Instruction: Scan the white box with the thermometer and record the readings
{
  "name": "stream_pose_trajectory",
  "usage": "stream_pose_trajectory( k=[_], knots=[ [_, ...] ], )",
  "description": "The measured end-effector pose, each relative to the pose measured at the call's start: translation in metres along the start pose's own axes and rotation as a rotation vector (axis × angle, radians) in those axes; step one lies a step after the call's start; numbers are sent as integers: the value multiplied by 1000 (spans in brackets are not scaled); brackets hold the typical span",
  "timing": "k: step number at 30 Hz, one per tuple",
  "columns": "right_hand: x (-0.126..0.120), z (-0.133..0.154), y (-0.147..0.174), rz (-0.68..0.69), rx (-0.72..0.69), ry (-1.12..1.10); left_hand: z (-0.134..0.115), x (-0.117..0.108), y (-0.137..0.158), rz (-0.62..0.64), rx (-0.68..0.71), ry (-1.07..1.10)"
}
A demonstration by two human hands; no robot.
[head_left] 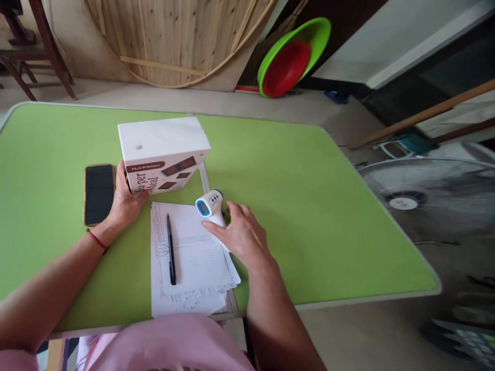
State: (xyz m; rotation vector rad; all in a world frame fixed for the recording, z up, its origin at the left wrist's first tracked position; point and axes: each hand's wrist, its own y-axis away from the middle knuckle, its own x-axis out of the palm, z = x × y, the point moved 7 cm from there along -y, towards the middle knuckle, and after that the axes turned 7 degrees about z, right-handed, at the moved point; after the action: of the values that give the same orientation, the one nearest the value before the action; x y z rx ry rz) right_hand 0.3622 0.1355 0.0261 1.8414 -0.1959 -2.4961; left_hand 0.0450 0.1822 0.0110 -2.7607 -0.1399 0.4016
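Note:
My left hand [127, 199] grips the lower left corner of a white and brown "Super Meal" box [164, 139], thumb on the printed face. The box stands on the green table. My right hand [243, 232] is closed around the handle of a white and blue infrared thermometer [210, 204], its small screen facing me. The thermometer is above the right edge of a stack of written papers [201, 263]. On those sheets lies a black pen [171, 252]. A phone [99, 193] in a tan case rests left of my left hand, screen up and dark.
The green folding table [309, 206] has a seam across its middle. A fan [404, 201] stands off its right edge. Beyond the far edge are a round wooden board [181, 36], a green basin [323, 36], a red basin [288, 67] and a wooden chair [50, 46].

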Motion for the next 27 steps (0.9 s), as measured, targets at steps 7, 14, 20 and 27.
stream_pose_trajectory(
  k=[7,14,20,27],
  knots=[
    [-2,7,4,160,94,27,-2,-4,1,-15,-4,-92],
    [-16,25,20,-201,-167,-533,-14,0,8,16,-117,94],
    [10,55,57,73,-421,-1119,-47,6,16,81,-95,160],
    [24,67,60,264,-388,-1397,-40,16,30,125,-327,258]
  ],
)
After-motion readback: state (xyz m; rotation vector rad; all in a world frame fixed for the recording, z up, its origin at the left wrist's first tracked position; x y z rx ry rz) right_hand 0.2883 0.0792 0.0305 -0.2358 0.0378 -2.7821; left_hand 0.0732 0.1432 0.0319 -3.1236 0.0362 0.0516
